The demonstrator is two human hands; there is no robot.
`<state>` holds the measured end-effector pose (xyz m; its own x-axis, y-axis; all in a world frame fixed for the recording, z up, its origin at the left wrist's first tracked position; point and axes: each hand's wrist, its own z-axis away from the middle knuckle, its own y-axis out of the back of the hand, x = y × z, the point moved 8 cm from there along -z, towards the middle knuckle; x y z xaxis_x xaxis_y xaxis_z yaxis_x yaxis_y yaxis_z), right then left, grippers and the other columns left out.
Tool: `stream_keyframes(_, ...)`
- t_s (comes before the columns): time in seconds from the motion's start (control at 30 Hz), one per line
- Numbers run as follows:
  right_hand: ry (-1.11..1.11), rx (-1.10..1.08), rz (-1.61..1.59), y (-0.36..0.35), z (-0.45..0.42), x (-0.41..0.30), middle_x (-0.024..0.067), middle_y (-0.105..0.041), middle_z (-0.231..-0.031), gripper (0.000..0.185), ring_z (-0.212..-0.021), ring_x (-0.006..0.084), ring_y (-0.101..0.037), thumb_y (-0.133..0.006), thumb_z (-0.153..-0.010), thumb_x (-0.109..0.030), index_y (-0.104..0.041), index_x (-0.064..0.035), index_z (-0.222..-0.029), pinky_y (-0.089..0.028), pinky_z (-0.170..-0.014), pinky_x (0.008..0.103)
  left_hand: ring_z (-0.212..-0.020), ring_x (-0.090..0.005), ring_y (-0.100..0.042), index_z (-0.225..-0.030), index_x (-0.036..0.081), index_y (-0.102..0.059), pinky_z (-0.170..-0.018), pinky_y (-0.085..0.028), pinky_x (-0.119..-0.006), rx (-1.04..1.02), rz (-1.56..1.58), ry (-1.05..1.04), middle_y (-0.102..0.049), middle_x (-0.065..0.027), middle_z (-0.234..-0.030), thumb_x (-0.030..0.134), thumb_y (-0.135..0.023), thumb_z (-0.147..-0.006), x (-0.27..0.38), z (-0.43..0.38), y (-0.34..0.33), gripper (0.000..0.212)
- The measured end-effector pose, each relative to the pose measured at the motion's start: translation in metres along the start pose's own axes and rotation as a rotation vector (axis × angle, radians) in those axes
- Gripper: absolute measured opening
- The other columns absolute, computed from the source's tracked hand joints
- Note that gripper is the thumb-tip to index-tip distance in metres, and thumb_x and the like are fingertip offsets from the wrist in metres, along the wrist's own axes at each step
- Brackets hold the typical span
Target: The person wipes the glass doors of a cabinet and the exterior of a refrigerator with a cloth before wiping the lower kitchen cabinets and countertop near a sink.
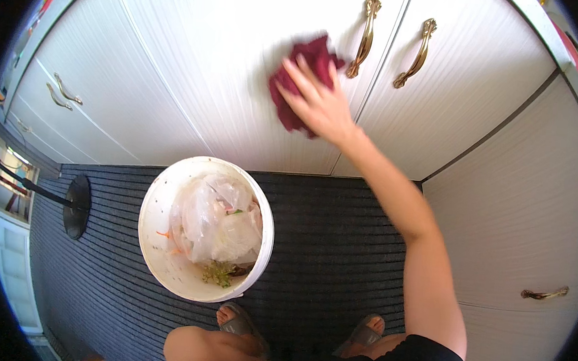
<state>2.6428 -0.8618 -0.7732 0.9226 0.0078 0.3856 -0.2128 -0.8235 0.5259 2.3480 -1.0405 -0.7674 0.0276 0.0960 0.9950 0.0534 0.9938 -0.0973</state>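
Observation:
My right hand (pixel 318 100) is spread over a crumpled maroon cloth (pixel 295 81) and presses it flat against a white wood-grain cabinet door (pixel 237 53). Just right of the cloth is an ornate brass handle (pixel 364 38), with a second brass handle (pixel 416 54) on the neighbouring door. The hand and cloth are slightly blurred. My left hand is not clearly in view; bare skin shows at the bottom edge, but I cannot tell which part it is.
A white plastic bucket (pixel 150 221) holding plastic bags and plant scraps stands on the dark ribbed mat (pixel 334 253), close to my sandalled feet. A black round stand base (pixel 77 207) is at left. More cabinet fronts (pixel 511 194) with a brass handle (pixel 544 293) line the right side.

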Motion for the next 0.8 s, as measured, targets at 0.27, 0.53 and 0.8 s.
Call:
stream_keyframes(0.27,-0.172,0.442,0.047,0.064,-0.129,0.050,0.0149,-0.045,-0.120,0.039,-0.118,0.0354,-0.041,-0.063,-0.067,-0.020,-0.061,-0.0149,-0.106,-0.020,-0.100,0.0655,-0.093,-0.0304,-0.055,-0.099,0.000,-0.059,-0.081,-0.045,-0.038,-0.081,-0.027,0.053,-0.059,-0.0156,-0.097,0.018,-0.054,-0.088,0.005,-0.020,0.001,0.021)
stream_keyframes(0.53,0.593,-0.429,-0.161,-0.053,0.167,-0.021,-0.0011,-0.062,-0.095,0.018,-0.103,0.0113,-0.055,-0.051,-0.079,-0.017,-0.068,-0.0148,-0.084,-0.016,-0.115,0.0458,-0.091,-0.0299,-0.055,-0.098,0.000,-0.059,-0.080,-0.045,-0.037,-0.188,-0.058,0.044,-0.059,-0.0151,-0.095,0.017,-0.056,-0.087,0.004,-0.029,-0.009,0.021)
stream_keyframes(0.8,-0.407,-0.099,0.471,0.198,0.131,0.235,0.0141,-0.055,-0.110,0.039,-0.102,0.0333,-0.054,-0.056,-0.076,-0.005,-0.059,-0.0137,-0.114,-0.045,-0.089,0.0419,-0.090,-0.0294,-0.056,-0.097,0.000,-0.059,-0.078,-0.045,-0.036,-0.236,-0.063,-0.033,-0.059,-0.0146,-0.094,0.017,-0.057,-0.086,0.009,-0.024,-0.015,0.020)
